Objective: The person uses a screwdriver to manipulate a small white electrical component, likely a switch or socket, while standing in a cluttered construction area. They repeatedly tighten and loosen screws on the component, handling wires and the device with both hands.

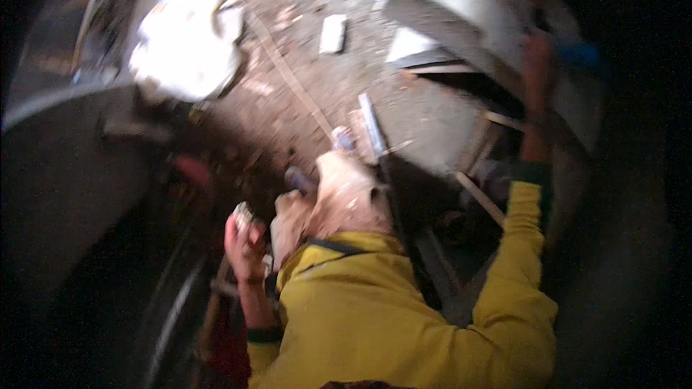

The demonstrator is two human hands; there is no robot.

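Note:
At the lower left, my left hand (246, 246) is raised with its fingers curled round a small pale lump (244, 214), whose kind I cannot make out. My right arm reaches far out to the upper right. There my right hand (538, 61) is at the edge of a large grey board-like thing (497, 50), with something blue (580, 55) beside it. Blur and shadow hide the fingers of that hand. Pale dusty trousers (352, 194) show below my yellow top, with both hands well apart on either side.
A bright white bulging bundle (187, 39) rests on the dirt floor (288, 50) at the far left. A long thin stick (292, 81), a small white block (333, 34) and a pale strip (371, 124) lie ahead. Wooden pieces (479, 198) stand at the right. A curved rim (68, 97) runs along the left.

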